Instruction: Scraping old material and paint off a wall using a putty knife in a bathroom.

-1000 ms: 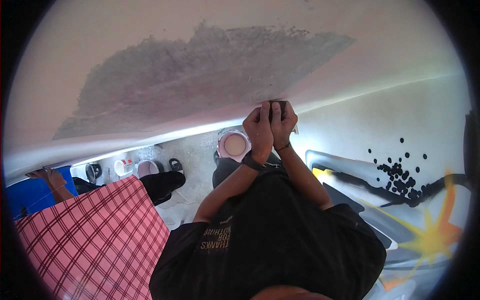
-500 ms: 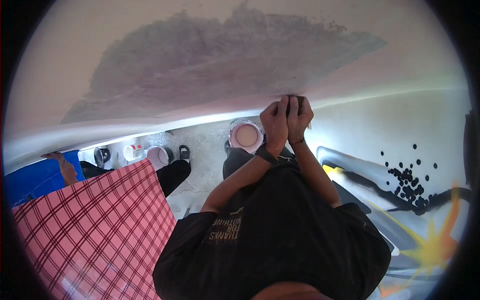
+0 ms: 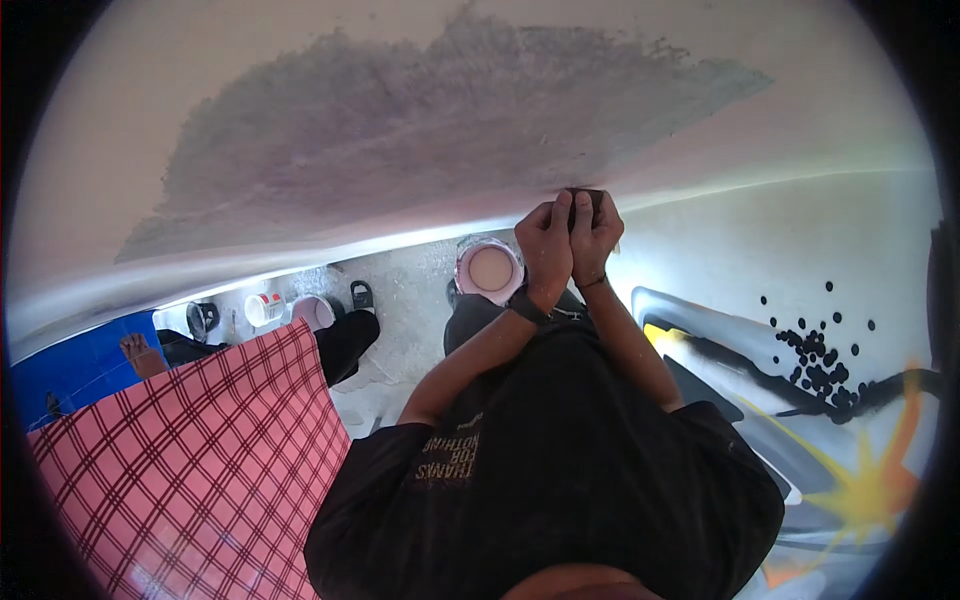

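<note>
My left hand and my right hand are side by side at the wall, thumbs pointing up and fingers curled. Between them they grip a small dark block, largely hidden by the fingers; its exact kind cannot be made out. The block is at or very close to the wall surface. Above and left of it spreads a large damp-looking grey patch with ragged edges. Below my left hand, a bucket of pinkish liquid stands on the floor.
Left of me a co-worker's hand shows beside a blue surface and a pink checked sheet. A white tub, another bucket and sandals are on the floor. A painted wall rises on the right.
My two hands have shifted very slightly left with the block. The co-worker's hand has come down from the wall's edge and moved a little right.
</note>
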Demonstrator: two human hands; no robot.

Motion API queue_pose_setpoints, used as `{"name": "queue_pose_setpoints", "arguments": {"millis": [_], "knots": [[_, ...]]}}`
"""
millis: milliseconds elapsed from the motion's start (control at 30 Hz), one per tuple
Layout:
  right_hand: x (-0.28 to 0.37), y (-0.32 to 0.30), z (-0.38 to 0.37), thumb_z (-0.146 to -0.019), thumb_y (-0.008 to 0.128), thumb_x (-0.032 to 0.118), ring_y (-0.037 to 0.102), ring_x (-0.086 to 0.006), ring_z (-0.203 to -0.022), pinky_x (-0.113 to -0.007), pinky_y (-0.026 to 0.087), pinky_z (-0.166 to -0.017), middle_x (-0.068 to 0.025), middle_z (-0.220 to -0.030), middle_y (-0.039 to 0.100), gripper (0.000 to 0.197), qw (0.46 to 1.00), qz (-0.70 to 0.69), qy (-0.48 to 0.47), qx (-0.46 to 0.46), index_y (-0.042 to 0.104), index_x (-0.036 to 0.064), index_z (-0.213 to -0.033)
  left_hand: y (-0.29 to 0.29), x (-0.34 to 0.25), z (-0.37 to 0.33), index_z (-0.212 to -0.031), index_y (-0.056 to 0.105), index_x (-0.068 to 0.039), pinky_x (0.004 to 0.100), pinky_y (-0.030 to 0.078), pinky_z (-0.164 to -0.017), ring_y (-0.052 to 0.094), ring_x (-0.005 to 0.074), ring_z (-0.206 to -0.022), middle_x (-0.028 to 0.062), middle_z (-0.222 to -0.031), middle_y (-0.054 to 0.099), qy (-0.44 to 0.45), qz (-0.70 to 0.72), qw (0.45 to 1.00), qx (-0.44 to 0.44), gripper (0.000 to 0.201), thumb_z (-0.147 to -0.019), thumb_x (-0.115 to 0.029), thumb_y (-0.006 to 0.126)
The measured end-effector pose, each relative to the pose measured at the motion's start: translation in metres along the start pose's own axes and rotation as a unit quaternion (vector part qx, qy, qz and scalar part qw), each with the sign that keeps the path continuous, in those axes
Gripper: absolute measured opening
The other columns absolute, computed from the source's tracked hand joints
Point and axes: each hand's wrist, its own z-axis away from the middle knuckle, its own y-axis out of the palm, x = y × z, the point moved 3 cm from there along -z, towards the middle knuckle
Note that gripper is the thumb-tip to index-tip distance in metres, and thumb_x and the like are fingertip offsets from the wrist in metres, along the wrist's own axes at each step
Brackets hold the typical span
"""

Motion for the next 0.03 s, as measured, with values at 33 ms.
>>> {"name": "queue_pose_setpoints", "arguments": {"millis": [33], "knots": [[0.0088,-0.0011,0.0002,-0.095,0.061,0.023,0.062,-0.0159,-0.065,-0.031,0.05,-0.061,-0.011,-0.073,0.069,0.026,0.999,-0.005,0.032,0.005,0.066,-0.002,-0.09,-0.0005,0.0028,0.0055,-0.088,0.071,0.004,0.0269,0.043,-0.059,0.05,0.0077,-0.066,0.0059,-0.066,0.064,-0.009,0.005,1.0,-0.008,0.032,-0.096,-0.026,0.064]]}}
